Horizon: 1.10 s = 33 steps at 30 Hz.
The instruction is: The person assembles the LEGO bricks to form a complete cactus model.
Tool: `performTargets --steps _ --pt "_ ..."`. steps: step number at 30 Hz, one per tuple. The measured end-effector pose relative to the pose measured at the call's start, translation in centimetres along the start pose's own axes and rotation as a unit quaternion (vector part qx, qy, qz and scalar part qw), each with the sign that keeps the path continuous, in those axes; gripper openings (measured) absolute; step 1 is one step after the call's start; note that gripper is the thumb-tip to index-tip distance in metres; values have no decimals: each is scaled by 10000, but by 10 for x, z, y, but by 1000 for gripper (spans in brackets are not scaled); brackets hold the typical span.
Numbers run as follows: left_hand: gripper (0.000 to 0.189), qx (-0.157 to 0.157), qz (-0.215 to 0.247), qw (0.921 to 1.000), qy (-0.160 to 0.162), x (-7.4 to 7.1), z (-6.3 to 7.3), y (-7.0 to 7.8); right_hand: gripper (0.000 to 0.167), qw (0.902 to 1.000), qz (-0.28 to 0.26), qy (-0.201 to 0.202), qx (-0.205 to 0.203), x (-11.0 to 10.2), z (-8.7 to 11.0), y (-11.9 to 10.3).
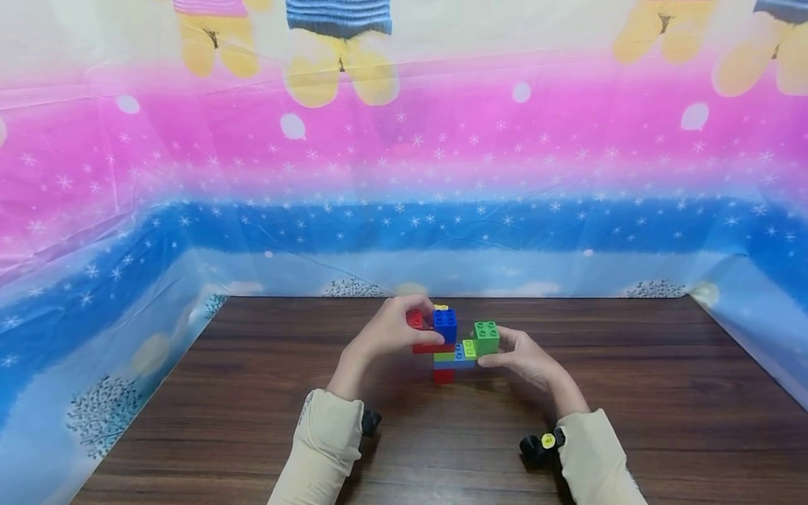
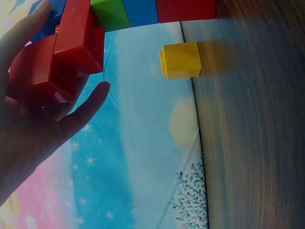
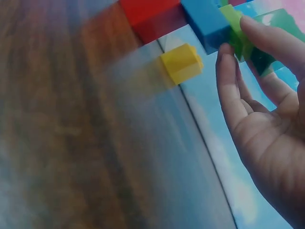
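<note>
A stepped structure of toy building bricks stands on the table, with a red brick (image 1: 443, 376) at its foot. Above that come a blue brick (image 1: 463, 364) and lime green bricks (image 1: 468, 348). My left hand (image 1: 390, 328) grips its upper left part, thumb against the dark blue brick (image 1: 445, 322), fingers round the red bricks (image 2: 33, 71). In the left wrist view one finger extends free below them. At the right end, my right hand (image 1: 525, 359) holds the green brick (image 1: 486, 337) between thumb and fingers; its thumb (image 3: 259, 31) lies across it in the right wrist view.
A separate yellow brick (image 2: 182, 60) sits behind the structure, mostly hidden in the head view. The dark wooden table (image 1: 265, 421) ends at a patterned cloth backdrop (image 1: 404, 231). A black wrist camera (image 1: 536, 449) is strapped by the right sleeve.
</note>
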<state>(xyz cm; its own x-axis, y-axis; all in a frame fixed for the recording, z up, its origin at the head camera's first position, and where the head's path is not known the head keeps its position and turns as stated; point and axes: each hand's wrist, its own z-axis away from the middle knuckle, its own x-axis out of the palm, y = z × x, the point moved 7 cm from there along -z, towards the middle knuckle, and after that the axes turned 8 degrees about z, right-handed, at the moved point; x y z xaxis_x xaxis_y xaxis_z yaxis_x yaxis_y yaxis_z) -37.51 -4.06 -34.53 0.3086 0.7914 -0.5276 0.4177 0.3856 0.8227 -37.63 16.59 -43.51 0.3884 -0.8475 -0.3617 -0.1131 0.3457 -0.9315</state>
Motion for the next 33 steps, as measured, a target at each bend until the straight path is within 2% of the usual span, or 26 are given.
performTargets --steps 5,12,17,21,25,33 --pt "31 -14 36 10000 -16 0 -1 -1 73 9997 10 -221 -105 1 1 1" --pt "32 -68 88 9999 71 -1 -1 -2 80 9993 260 -241 -88 -5 3 4" --pt "34 -105 49 9999 80 -1 0 -1 69 9992 396 16 48 -12 2 11" --pt "37 -207 68 9997 84 0 0 -2 60 9994 -140 306 62 -20 -1 18" --pt "39 -291 68 9995 72 2 0 -3 59 9976 -489 483 29 -23 -3 23" --pt "42 -332 52 9994 60 2 0 -4 58 9960 -286 837 147 -26 -16 26"
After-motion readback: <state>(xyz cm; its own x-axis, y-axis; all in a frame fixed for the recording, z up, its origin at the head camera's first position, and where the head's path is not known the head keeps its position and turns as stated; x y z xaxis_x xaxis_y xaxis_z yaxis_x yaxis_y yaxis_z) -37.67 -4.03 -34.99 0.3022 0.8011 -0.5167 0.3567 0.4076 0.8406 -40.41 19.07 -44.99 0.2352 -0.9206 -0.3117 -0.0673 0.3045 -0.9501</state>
